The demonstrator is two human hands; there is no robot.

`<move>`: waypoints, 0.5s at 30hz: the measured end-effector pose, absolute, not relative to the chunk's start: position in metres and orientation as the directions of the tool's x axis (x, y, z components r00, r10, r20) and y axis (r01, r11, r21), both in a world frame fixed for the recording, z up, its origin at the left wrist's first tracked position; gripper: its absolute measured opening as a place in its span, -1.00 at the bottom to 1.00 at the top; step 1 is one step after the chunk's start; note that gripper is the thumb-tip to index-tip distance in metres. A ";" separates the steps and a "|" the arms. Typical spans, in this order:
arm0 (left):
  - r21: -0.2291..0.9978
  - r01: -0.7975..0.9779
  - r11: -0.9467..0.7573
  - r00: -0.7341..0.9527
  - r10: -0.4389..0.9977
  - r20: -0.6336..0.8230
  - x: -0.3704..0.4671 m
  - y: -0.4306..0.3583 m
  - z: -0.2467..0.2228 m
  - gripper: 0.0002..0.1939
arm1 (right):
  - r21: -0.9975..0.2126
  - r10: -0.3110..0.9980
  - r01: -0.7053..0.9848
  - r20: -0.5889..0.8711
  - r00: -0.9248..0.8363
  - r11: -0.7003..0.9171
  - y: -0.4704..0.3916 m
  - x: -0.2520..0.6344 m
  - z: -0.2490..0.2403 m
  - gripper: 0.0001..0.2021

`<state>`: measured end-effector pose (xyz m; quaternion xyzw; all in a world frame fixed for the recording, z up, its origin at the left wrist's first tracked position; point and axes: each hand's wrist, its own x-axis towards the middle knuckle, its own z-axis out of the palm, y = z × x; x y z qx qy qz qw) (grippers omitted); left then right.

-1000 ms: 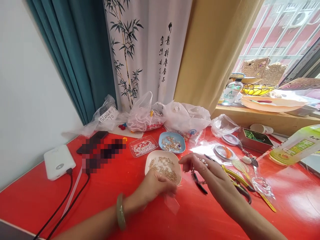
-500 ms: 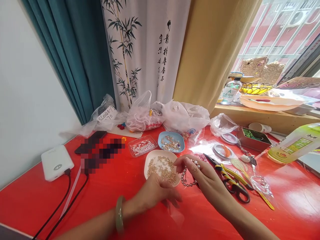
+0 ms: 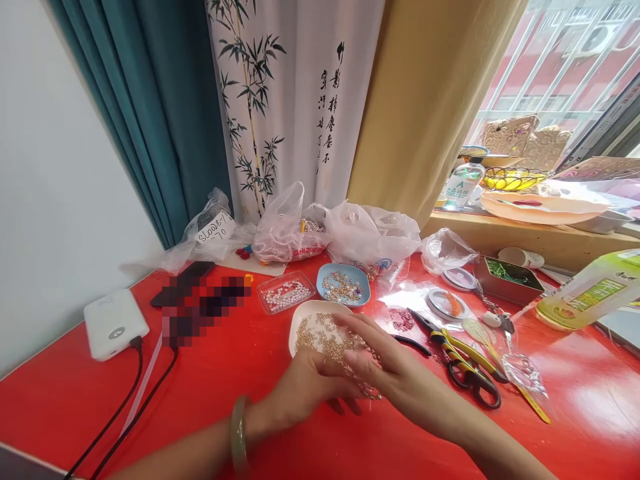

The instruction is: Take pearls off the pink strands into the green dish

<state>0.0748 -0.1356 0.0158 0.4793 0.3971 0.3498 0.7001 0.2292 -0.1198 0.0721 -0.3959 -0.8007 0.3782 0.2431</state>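
A strand of small pearly beads (image 3: pixel 369 388) hangs between my hands, blurred by motion. My right hand (image 3: pixel 395 373) holds it with the fingers stretched forward over it, so part of the strand is covered. Close beside it is my left hand (image 3: pixel 313 383), its thumb and fingers pinched together; what lies between the tips is hidden. A jade-coloured bangle (image 3: pixel 239 432) circles the left wrist. Just beyond both hands stands a cream dish (image 3: pixel 295 327) of small gold beads, its near edge covered by them.
Behind the dish are a blue dish (image 3: pixel 323 272) of mixed beads and a clear box (image 3: pixel 263 303) of white pearls. Black-and-yellow pliers (image 3: pixel 453 347) and scissors (image 3: pixel 475 387) lie at right. A green-labelled bottle (image 3: pixel 590 290) lies farther right. Plastic bags (image 3: pixel 373 233) line the back.
My right hand has moved left and down toward my left hand, carrying the bead strand with it. A dark-handled tool on the table has come into view behind it.
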 end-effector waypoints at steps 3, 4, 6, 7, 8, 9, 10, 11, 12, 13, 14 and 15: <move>0.952 -0.115 0.283 0.393 0.893 -0.218 0.075 -0.135 0.017 -0.85 | -0.818 0.847 0.464 0.052 -0.529 0.340 -0.117 0.235 0.075 -0.51; 0.954 -0.117 0.275 0.380 0.900 -0.212 0.075 -0.134 0.017 -0.85 | -0.823 0.861 0.469 0.046 -0.507 0.320 -0.116 0.236 0.075 -0.53; 0.956 -0.129 0.262 0.366 0.909 -0.200 0.074 -0.134 0.017 -0.85 | -0.827 0.881 0.478 0.044 -0.470 0.297 -0.113 0.238 0.077 -0.58; 0.955 -0.138 0.262 0.365 0.910 -0.197 0.074 -0.134 0.017 -0.85 | -0.825 0.887 0.482 0.049 -0.460 0.295 -0.112 0.238 0.077 -0.62; 0.954 -0.146 0.262 0.367 0.910 -0.194 0.074 -0.134 0.017 -0.86 | -0.818 0.891 0.487 0.064 -0.450 0.304 -0.112 0.237 0.078 -0.66; 0.952 -0.155 0.263 0.370 0.909 -0.191 0.074 -0.134 0.016 -0.86 | -0.806 0.894 0.494 0.094 -0.438 0.327 -0.111 0.236 0.078 -0.71; 0.951 -0.162 0.264 0.374 0.908 -0.188 0.074 -0.134 0.016 -0.87 | -0.786 0.893 0.501 0.138 -0.429 0.362 -0.112 0.235 0.078 -0.75; 0.950 -0.165 0.266 0.380 0.906 -0.187 0.074 -0.134 0.015 -0.87 | -0.760 0.887 0.509 0.188 -0.423 0.404 -0.112 0.235 0.078 -0.78; 0.949 -0.164 0.270 0.386 0.903 -0.190 0.074 -0.134 0.015 -0.87 | -0.731 0.879 0.521 0.235 -0.416 0.442 -0.113 0.234 0.077 -0.80; 0.947 -0.160 0.277 0.391 0.899 -0.197 0.074 -0.133 0.015 -0.87 | -0.700 0.868 0.532 0.280 -0.410 0.477 -0.113 0.233 0.077 -0.81; 0.945 -0.156 0.288 0.393 0.896 -0.208 0.074 -0.133 0.014 -0.85 | -0.669 0.855 0.542 0.321 -0.407 0.509 -0.114 0.232 0.076 -0.82; 0.942 -0.153 0.299 0.396 0.892 -0.219 0.074 -0.133 0.014 -0.82 | -0.638 0.842 0.553 0.357 -0.404 0.536 -0.114 0.232 0.075 -0.83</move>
